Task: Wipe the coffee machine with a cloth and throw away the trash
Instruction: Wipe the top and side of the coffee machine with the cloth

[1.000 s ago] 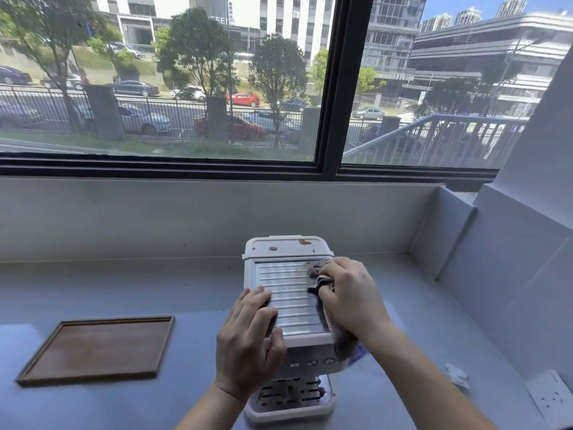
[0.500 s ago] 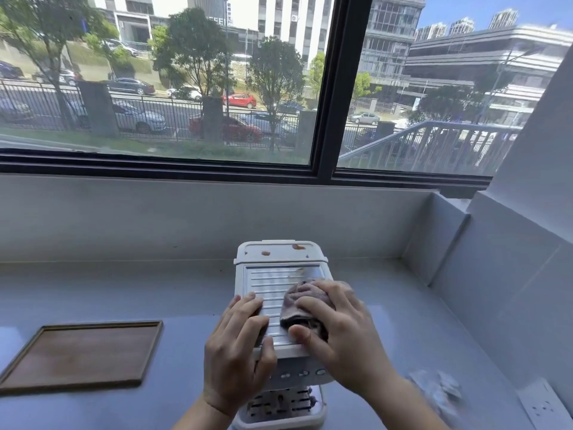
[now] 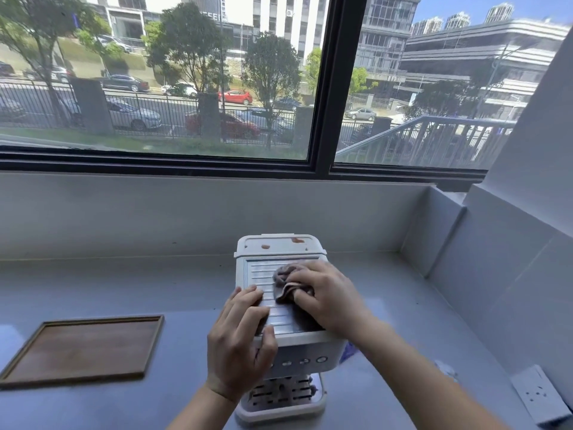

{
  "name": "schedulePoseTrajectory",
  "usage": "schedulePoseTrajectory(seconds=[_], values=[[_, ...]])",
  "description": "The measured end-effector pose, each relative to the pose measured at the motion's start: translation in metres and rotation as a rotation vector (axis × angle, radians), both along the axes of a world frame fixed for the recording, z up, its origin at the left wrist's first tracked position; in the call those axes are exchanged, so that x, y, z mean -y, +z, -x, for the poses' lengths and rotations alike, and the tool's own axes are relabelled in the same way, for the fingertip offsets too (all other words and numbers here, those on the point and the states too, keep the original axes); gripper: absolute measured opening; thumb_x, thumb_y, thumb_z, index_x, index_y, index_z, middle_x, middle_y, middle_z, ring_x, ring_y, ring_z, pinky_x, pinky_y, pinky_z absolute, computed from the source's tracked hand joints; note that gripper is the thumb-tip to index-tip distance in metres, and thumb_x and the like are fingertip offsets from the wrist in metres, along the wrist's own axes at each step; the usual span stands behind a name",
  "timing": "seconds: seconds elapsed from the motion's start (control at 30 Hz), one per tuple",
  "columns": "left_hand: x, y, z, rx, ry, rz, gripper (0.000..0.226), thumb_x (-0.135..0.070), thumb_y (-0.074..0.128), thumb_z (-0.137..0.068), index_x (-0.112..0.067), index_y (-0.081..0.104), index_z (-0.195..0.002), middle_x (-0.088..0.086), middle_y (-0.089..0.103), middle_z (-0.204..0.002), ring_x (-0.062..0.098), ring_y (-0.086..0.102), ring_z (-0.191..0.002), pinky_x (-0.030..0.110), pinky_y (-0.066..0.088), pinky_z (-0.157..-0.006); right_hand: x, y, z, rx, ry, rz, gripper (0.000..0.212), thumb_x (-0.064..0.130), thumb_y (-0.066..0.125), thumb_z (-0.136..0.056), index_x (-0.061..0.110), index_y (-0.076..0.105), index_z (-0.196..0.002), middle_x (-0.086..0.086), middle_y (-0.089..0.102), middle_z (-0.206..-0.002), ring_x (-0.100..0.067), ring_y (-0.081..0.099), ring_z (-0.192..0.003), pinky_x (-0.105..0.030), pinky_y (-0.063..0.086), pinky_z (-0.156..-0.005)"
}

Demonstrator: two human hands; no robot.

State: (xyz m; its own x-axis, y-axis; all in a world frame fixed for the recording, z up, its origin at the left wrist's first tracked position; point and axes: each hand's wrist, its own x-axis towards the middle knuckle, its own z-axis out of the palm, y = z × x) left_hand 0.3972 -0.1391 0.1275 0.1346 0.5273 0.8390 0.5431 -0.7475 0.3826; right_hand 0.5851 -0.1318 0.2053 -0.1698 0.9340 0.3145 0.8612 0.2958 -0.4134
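Observation:
A white coffee machine [image 3: 305,358] stands on the grey counter, its ribbed top plate facing me. Brown stains mark the back lid of the machine [image 3: 279,243]. My right hand [image 3: 328,294] presses a crumpled grey-brown cloth [image 3: 283,282] onto the ribbed plate, right of its middle. My left hand [image 3: 240,339] rests flat on the machine's front left corner, fingers spread over the plate's edge. A small crumpled white scrap [image 3: 446,369] lies on the counter to the right of the machine.
A wooden tray [image 3: 83,349] lies on the counter [image 3: 155,290] at the left. A white wall socket [image 3: 541,395] sits low on the right wall. Walls close the counter at the back and right, under a wide window.
My right hand with the cloth slid from the plate's right edge toward its middle, then back up toward the rear. The left hand stays on the front corner.

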Motion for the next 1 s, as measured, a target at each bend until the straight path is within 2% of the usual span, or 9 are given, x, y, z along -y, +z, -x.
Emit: schedulePoseTrajectory(seconds=[0.1,0.3,0.47,0.57,0.67,0.77,0.87,0.93,1.0], values=[[0.002,0.0,0.001,0.001,0.004,0.017,0.018,-0.015,0.052,-0.083,-0.004,0.066,-0.084,0.012,0.067,-0.114,0.027,0.061,-0.115,0.052,0.047,-0.099,-0.021,0.009,0.004,0.016,-0.164,0.015,0.025,0.023,0.058,-0.088,0.024,0.072,-0.109,0.006,0.063,-0.123,-0.022,0.048,-0.118,-0.028,0.036,-0.102],[0.001,-0.003,0.001,-0.012,0.011,0.008,0.016,-0.015,0.052,-0.082,-0.006,0.065,-0.084,0.012,0.066,-0.117,0.025,0.058,-0.12,0.049,0.046,-0.103,0.014,-0.01,0.007,0.03,0.071,-0.05,0.026,0.037,0.053,-0.08,0.033,0.067,-0.101,0.017,0.062,-0.121,-0.012,0.051,-0.116,-0.028,0.044,-0.096],[0.001,-0.003,0.002,-0.008,0.005,0.023,0.013,-0.015,0.053,-0.082,-0.008,0.063,-0.086,0.011,0.067,-0.114,0.026,0.06,-0.118,0.052,0.047,-0.1,-0.022,0.01,-0.006,0.241,-0.352,-0.009,0.026,0.036,0.054,-0.086,0.027,0.068,-0.107,0.001,0.062,-0.112,-0.028,0.048,-0.099,-0.036,0.044,-0.087],[0.001,-0.002,0.002,-0.02,0.014,0.031,0.016,-0.016,0.052,-0.082,-0.008,0.065,-0.086,0.01,0.066,-0.115,0.024,0.058,-0.121,0.049,0.047,-0.101,-0.024,0.012,0.013,0.291,-0.204,0.038,0.037,0.042,0.047,-0.086,0.037,0.06,-0.119,-0.001,0.06,-0.116,-0.029,0.048,-0.103,-0.038,0.044,-0.092],[0.002,0.0,0.003,-0.046,0.013,0.049,0.017,-0.018,0.051,-0.083,-0.008,0.065,-0.086,0.009,0.066,-0.116,0.024,0.058,-0.12,0.046,0.047,-0.102,-0.002,-0.003,0.011,0.335,-0.047,-0.008,0.048,0.061,0.031,-0.086,0.05,0.045,-0.13,0.012,0.054,-0.127,-0.023,0.044,-0.113,-0.041,0.04,-0.095],[0.008,0.012,0.005,-0.131,0.029,0.139,0.01,-0.023,0.051,-0.081,-0.016,0.057,-0.084,-0.001,0.062,-0.112,0.019,0.058,-0.113,0.038,0.053,-0.088,-0.009,-0.014,-0.022,0.221,-0.206,0.048,0.05,0.069,0.035,-0.087,0.054,0.039,-0.136,0.016,0.035,-0.151,-0.021,0.03,-0.134,-0.042,0.031,-0.106],[0.005,0.036,-0.002,-0.361,0.146,0.301,0.015,-0.036,0.046,-0.078,-0.024,0.037,-0.079,-0.009,0.044,-0.092,0.017,0.048,-0.087,0.028,0.04,-0.064,-0.044,-0.006,-0.03,-0.053,-0.351,0.167,0.048,0.045,0.05,-0.095,0.036,0.043,-0.142,-0.006,0.031,-0.154,-0.03,0.028,-0.141,-0.036,0.025,-0.113],[-0.002,0.054,-0.013,-0.494,0.216,0.394,0.022,-0.047,0.035,-0.081,-0.025,0.034,-0.081,-0.007,0.037,-0.09,0.018,0.04,-0.089,0.032,0.041,-0.074,-0.06,-0.002,-0.018,-0.142,-0.374,0.182,0.043,0.034,0.051,-0.097,0.025,0.047,-0.138,-0.011,0.036,-0.144,-0.033,0.037,-0.133,-0.033,0.029,-0.107],[-0.008,0.06,-0.023,-0.572,0.245,0.491,0.032,-0.055,0.027,-0.085,-0.026,0.038,-0.092,-0.004,0.038,-0.106,0.021,0.038,-0.108,0.034,0.036,-0.096,-0.056,0.001,-0.013,-0.058,-0.34,0.157,0.039,0.033,0.049,-0.098,0.023,0.05,-0.135,-0.009,0.036,-0.144,-0.033,0.041,-0.129,-0.032,0.029,-0.106]])
